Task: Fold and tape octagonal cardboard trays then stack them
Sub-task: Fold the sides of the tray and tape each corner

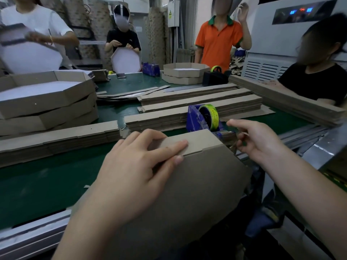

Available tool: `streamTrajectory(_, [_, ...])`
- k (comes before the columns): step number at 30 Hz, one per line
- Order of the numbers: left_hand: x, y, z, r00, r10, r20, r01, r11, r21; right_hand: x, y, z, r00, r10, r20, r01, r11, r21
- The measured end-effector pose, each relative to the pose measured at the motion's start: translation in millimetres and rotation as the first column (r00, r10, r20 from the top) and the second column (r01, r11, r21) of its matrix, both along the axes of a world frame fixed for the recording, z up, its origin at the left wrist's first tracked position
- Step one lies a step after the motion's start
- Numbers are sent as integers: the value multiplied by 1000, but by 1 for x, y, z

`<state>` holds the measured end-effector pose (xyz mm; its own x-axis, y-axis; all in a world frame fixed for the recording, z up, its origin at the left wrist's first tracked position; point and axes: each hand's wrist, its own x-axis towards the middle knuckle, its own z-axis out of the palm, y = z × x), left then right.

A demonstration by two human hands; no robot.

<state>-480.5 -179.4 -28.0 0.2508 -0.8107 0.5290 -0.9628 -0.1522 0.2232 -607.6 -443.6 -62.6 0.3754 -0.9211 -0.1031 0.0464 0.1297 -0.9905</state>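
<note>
Left hand (135, 166): we lay it flat on the near cardboard tray (197, 177). The fingers are nearly straight, pressing a folded flap down along the tray's top edge, with the thumb against the panel just below.
Right hand (257, 141): we reach it to the cutter end of the blue tape dispenser (193, 119). The index finger is stretched out and the other fingers and thumb are curled. We cannot tell whether they have hold of any tape.
Cardboard tray: tilted up at the near edge of the green table (47, 181), brown side towards us, just in front of the dispenser.
Tape roll (214, 117): yellow-green, upright in the dispenser.
Flat strips (201, 102): piles of unfolded cardboard behind the dispenser, and another pile (56, 137) near left.
Finished trays (47, 102): stacked at the left, white inside; a smaller stack (184, 74) at the far end of the table.
Other dispensers: a blue one (150, 69) and a black one (214, 76) at the far end.
People: four others around the table, two of them holding trays.
</note>
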Motion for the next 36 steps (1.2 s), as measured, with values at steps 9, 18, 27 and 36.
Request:
streamTrajectory(9, [1, -4, -1, 1000, -3, 25, 3, 1000, -2, -23, 23, -7, 996, 89, -4, -86, 948, -307])
streamTrajectory(18, [-2, -9, -1, 999, -23, 45, 26, 998, -51, -35, 38, 7, 959, -194, -207, -18, 686, -727])
streamTrajectory(27, [-3, -10, -1, 998, -37, 58, 42, 995, -89, -20, 153, 15, 942, 277, 190, -167, 877, -450])
streamTrajectory(36, [-1, -3, 0, 997, -75, 27, 76, 997, -22, -8, 159, 15, 966, 186, 180, -160, 976, -149])
